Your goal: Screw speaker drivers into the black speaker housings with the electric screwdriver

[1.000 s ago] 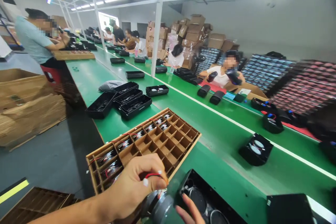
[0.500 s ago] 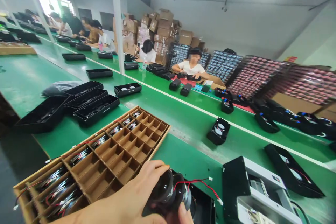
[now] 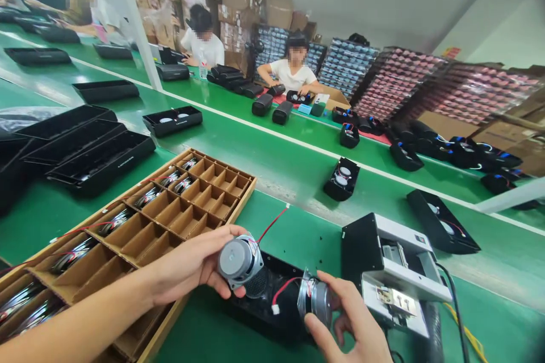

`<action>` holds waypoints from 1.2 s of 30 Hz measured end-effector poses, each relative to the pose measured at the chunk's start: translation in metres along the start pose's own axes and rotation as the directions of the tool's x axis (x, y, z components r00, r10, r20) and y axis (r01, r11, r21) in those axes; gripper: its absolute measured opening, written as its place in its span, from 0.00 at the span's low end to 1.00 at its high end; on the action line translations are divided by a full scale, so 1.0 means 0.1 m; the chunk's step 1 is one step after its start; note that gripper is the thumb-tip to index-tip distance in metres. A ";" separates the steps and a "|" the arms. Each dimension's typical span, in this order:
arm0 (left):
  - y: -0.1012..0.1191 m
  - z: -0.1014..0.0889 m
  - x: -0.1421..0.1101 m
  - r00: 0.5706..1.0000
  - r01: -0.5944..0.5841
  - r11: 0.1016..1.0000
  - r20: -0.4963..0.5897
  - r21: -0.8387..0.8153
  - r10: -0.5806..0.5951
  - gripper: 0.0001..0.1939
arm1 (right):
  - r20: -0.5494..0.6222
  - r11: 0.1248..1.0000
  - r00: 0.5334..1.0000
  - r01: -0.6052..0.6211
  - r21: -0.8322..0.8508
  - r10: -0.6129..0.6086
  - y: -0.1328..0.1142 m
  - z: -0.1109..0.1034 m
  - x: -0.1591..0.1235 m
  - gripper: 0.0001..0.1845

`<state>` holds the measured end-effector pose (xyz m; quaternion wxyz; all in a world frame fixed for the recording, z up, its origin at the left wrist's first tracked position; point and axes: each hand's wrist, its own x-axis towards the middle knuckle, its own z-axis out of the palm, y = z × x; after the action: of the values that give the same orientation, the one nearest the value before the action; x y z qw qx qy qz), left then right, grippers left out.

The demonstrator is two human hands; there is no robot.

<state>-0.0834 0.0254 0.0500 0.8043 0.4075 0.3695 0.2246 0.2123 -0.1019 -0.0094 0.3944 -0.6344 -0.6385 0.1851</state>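
The left speaker (image 3: 236,261) is held by the left hand (image 3: 206,261) — fingers curled about its edge, its grey back turned up toward the camera. The right speaker (image 3: 318,302) is gripped between thumb and fingers of the right hand (image 3: 355,320) — both speakers are held over the black housing (image 3: 266,320), though any contact with it cannot be told.

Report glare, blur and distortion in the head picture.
Head view: pale glare lies on the green bench toward the left; head view: the co-workers at upper left look smeared, while the speaker in the left hand is fairly crisp; head view: the white post slants, and the top right corner darkens.
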 end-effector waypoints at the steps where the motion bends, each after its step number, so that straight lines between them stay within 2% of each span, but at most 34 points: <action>1: 0.02 -0.03 0.03 1.000 0.024 0.999 0.008 -0.040 -0.024 0.25 | 0.042 0.982 0.993 0.119 -0.143 -0.114 0.08 -0.04 0.02 0.26; 3: 0.05 -0.08 0.07 0.998 0.060 0.994 0.034 -0.093 -0.057 0.27 | 0.144 0.904 0.950 0.307 -0.298 -0.275 0.18 -0.04 0.04 0.27; 4: 0.06 -0.10 0.08 0.996 0.074 0.992 0.053 -0.106 -0.069 0.29 | 0.176 0.876 0.936 0.348 -0.334 -0.305 0.21 -0.02 0.04 0.27; 8: 0.05 -0.19 0.08 0.992 0.081 0.994 0.108 -0.078 -0.072 0.40 | 0.187 0.853 0.936 0.348 -0.388 -0.297 0.21 0.12 0.06 0.23; 13: -0.01 -0.27 0.03 0.989 0.027 0.988 0.143 0.153 -0.049 0.46 | 0.217 0.837 0.935 0.349 -0.422 -0.280 0.13 0.19 0.11 0.22; 18: -0.01 -0.26 0.04 0.980 0.007 0.978 0.194 0.210 -0.048 0.45 | 0.213 0.797 0.948 0.316 -0.516 -0.237 0.12 0.30 0.10 0.21; 23: -0.01 -0.26 0.09 0.989 -0.033 0.975 0.146 0.220 0.000 0.37 | 0.199 0.745 0.955 0.298 -0.597 -0.222 0.14 0.44 0.06 0.20; 28: 0.04 -0.34 0.04 0.982 -0.144 0.931 0.163 0.336 0.093 0.34 | 0.249 0.725 0.926 0.378 -0.576 -0.285 0.11 0.39 0.14 0.18; 31: 0.12 -0.35 0.01 0.976 -0.196 0.884 0.171 0.425 0.134 0.34 | 0.334 0.693 0.894 0.443 -0.569 -0.298 0.14 0.32 0.17 0.18; 36: 0.17 -0.31 0.01 0.973 -0.217 0.885 0.160 0.412 0.164 0.32 | 0.415 0.644 0.857 0.507 -0.573 -0.305 0.21 0.24 0.17 0.21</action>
<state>-0.1077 0.0508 0.0512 0.6904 0.6207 0.3186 0.1912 0.2108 -0.0770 -0.0353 0.0791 -0.5377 -0.8372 -0.0611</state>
